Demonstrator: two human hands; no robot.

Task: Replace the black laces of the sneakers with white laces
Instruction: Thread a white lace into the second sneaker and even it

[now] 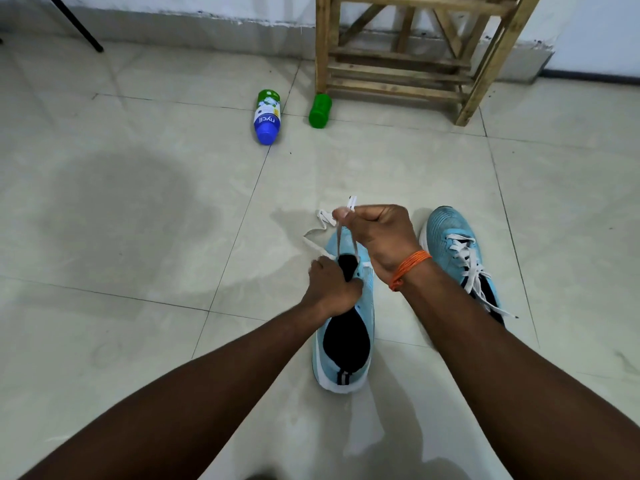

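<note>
Blue sneaker [363,306] on floor tiles, its lacing seemingly just begun. Left hand [332,289] grips its upper; right hand [377,233], above its toe, pinches both white lace [338,241] ends. Right of it, second sneaker [450,233] already white-laced.

Blue-green bottle [267,117] lying on floor; green bottle [320,110] beside wooden stand [412,53]

One camera rides on the person's head (a wide-angle one), facing forward and steeply down along both forearms. The left hand [330,289] and right hand [377,233] sit near, mid-frame; the tiled floor [138,237] runs away to the wall [173,19] at the top edge.
</note>
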